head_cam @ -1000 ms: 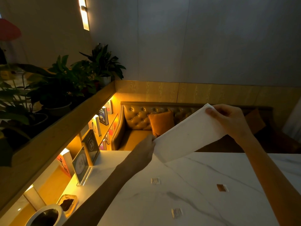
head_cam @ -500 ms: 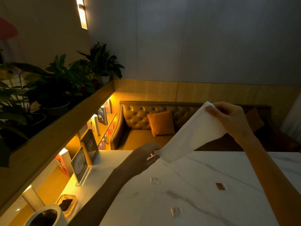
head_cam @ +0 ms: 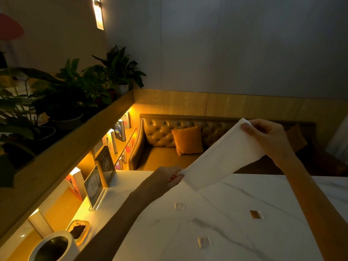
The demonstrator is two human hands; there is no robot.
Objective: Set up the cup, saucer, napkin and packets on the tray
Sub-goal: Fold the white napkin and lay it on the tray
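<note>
A white napkin (head_cam: 222,157) hangs stretched in the air above the far side of the white marble table (head_cam: 235,223). My right hand (head_cam: 267,140) pinches its upper right corner. My left hand (head_cam: 165,179) pinches its lower left corner, just above the table's far edge. Three small packets lie on the marble: a pale packet (head_cam: 179,206) near the middle, a brown packet (head_cam: 256,214) to the right, and another pale packet (head_cam: 203,242) closer to me. No tray, cup or saucer shows in this view.
A white cylindrical container (head_cam: 54,247) and a small amber dish (head_cam: 79,232) sit at the table's left front. A framed table sign (head_cam: 94,187) stands at the left edge. Beyond the table are a tufted sofa with an orange cushion (head_cam: 186,140), lit bookshelves and potted plants.
My left hand has dropped lower toward the table's edge with its napkin corner. The napkin has narrowed and now slopes more steeply. My right hand has barely moved.
</note>
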